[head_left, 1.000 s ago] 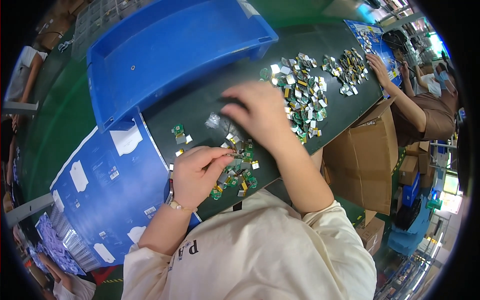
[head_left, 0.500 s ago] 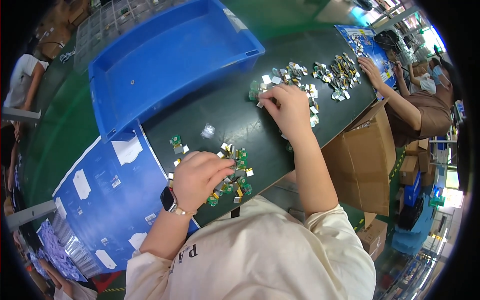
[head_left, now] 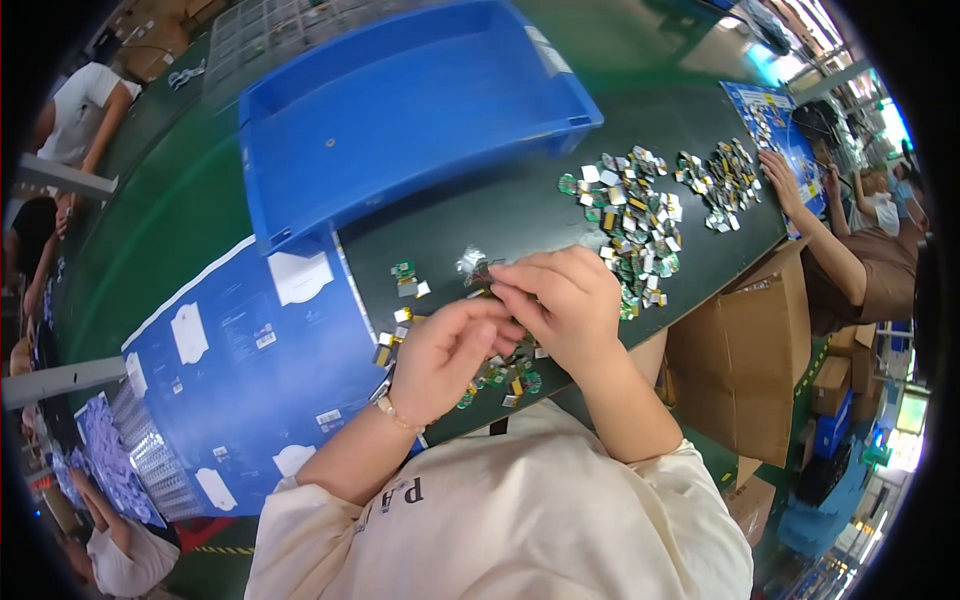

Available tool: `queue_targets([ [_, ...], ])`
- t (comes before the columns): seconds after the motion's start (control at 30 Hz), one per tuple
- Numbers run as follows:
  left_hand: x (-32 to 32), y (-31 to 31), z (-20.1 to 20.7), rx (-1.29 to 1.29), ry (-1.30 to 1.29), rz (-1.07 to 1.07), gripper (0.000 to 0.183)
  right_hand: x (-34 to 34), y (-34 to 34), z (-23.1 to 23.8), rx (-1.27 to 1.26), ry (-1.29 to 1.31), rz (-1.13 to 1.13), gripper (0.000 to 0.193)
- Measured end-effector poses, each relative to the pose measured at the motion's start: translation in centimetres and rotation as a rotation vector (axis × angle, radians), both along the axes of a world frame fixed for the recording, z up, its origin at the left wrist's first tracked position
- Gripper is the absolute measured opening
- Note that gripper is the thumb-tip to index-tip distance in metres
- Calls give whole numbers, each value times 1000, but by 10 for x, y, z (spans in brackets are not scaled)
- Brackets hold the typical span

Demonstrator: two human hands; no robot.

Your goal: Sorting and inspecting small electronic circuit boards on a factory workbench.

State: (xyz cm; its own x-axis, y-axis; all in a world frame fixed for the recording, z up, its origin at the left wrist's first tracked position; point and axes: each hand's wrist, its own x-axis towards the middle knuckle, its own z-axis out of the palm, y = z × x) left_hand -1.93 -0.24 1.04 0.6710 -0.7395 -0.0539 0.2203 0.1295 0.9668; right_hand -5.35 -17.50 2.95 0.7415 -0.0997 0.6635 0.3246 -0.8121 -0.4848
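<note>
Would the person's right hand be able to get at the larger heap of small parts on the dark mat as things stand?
Probably yes. The right hand sits just beside the larger heap of small parts, with only bare dark mat between them and nothing lying across the way. Both hands meet over the nearer small pile.

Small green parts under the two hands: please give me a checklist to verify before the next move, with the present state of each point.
1. Left hand and right hand meet over the near pile: ok.
2. A part pinched between the fingertips: cannot tell, too small.
3. Far pile lies apart from the hands: ok.
4. Blue tray stands behind the work mat, uncovered: ok.
5. Co-worker's hand stays at the other pile, away from this one: ok.
</note>
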Motion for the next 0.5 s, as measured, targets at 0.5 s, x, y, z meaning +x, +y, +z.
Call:
queue_targets([
  [0.5, 15, 6, -13, -95, 375, 196, 24, -4, 12, -6, -126, 28, 124, 35],
])
